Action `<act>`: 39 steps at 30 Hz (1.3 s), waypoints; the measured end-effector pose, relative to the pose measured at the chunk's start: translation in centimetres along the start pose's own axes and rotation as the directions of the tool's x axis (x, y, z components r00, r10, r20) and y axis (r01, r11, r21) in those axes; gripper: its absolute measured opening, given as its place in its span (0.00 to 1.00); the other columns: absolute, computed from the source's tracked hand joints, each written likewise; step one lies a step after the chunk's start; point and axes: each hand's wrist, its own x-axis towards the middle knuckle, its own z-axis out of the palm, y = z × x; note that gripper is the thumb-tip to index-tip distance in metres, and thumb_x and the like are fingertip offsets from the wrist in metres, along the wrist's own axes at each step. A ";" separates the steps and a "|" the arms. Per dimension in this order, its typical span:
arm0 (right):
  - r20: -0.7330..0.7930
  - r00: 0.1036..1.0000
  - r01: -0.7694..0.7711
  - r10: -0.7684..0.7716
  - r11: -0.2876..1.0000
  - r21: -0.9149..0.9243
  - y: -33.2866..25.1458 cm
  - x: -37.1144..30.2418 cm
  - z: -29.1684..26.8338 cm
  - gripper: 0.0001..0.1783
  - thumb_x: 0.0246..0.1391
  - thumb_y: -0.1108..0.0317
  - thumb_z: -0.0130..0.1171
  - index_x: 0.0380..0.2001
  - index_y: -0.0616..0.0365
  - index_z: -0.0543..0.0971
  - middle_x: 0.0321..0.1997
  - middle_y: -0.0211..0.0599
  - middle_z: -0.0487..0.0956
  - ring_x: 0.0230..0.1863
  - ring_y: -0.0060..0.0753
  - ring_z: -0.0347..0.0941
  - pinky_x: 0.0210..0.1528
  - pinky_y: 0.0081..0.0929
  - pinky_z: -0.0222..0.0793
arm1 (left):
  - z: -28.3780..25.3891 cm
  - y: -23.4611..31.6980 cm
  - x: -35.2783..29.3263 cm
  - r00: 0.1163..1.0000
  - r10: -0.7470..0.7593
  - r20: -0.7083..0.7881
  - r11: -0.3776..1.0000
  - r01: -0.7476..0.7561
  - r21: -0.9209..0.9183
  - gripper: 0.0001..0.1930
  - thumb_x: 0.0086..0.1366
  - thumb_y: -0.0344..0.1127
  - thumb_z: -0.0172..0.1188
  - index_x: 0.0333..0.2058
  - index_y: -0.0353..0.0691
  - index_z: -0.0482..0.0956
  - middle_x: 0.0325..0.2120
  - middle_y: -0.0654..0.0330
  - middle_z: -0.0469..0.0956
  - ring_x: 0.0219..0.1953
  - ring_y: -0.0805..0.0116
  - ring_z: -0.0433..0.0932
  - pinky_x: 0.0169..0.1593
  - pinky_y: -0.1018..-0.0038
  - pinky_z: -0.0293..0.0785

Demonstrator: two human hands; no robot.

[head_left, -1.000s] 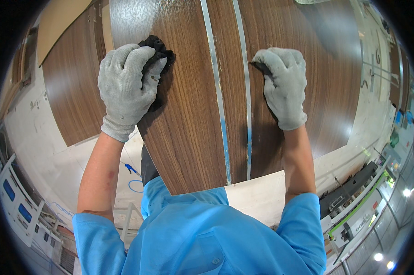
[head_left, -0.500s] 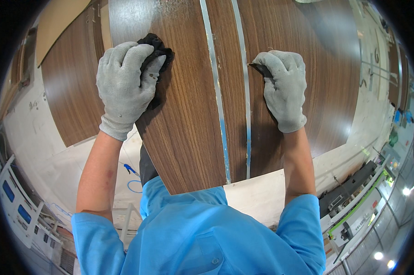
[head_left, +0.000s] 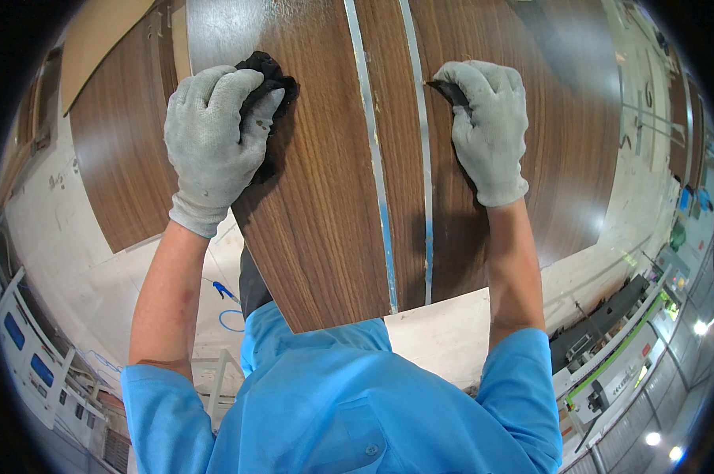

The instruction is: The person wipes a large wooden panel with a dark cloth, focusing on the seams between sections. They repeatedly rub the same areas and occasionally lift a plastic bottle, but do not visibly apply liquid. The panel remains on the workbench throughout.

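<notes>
A brown wood-grain panel (head_left: pixel 317 237) lies in front of me, crossed lengthwise by two pale narrow strips, a left strip (head_left: pixel 376 162) and a right strip (head_left: pixel 425 150). Light flecks show along the strips' edges. My left hand (head_left: pixel 207 142), in a grey glove, is closed around a bunched black cloth (head_left: pixel 276 77) near the panel's left edge. Just right of the right strip, my gloved right hand (head_left: pixel 495 130) pinches a thin dark piece (head_left: pixel 452 93). Its pointed tip is close to that strip; the fingers hide most of it, so its kind is unclear.
Another brown panel (head_left: pixel 124 158) stands at the left, beside a tan board (head_left: pixel 104 47). A blue air gun (head_left: pixel 224 291) with a hose is lower left, beyond the panel's edge. Machinery with a green stripe (head_left: pixel 618 355) is at the lower right.
My right hand has slid away from me along the right strip, with the dark piece still pinched. The left hand and cloth have shifted only slightly.
</notes>
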 end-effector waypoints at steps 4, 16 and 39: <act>0.011 0.999 0.044 -0.044 0.998 -0.038 0.1 -0.2 0.1 0.21 0.48 0.81 0.62 0.42 0.42 0.83 0.45 0.25 0.82 0.52 0.41 0.73 0.57 0.40 0.67 | -0.1 0.2 0.1 1.000 -0.001 0.001 1.000 0.001 0.000 0.14 0.58 0.38 0.74 0.40 0.45 0.81 0.37 0.61 0.80 0.40 0.60 0.78 0.47 0.64 0.74; 0.079 0.992 0.102 -0.096 0.992 -0.075 -2.1 -7.4 -3.1 0.12 0.48 0.75 0.66 0.35 0.44 0.84 0.40 0.24 0.80 0.46 0.34 0.75 0.52 0.32 0.68 | -0.2 0.0 0.6 0.999 0.023 -0.034 1.000 -0.023 0.004 0.12 0.58 0.38 0.73 0.39 0.45 0.82 0.34 0.60 0.81 0.37 0.58 0.78 0.41 0.63 0.74; -0.087 0.981 0.175 -0.174 0.985 0.002 -2.1 -9.4 -2.3 0.14 0.48 0.79 0.65 0.37 0.46 0.84 0.36 0.23 0.80 0.43 0.33 0.75 0.48 0.32 0.68 | -0.1 -0.9 0.2 0.999 -0.006 0.047 0.990 -0.001 0.138 0.12 0.62 0.37 0.72 0.42 0.43 0.84 0.38 0.59 0.83 0.40 0.58 0.83 0.44 0.67 0.79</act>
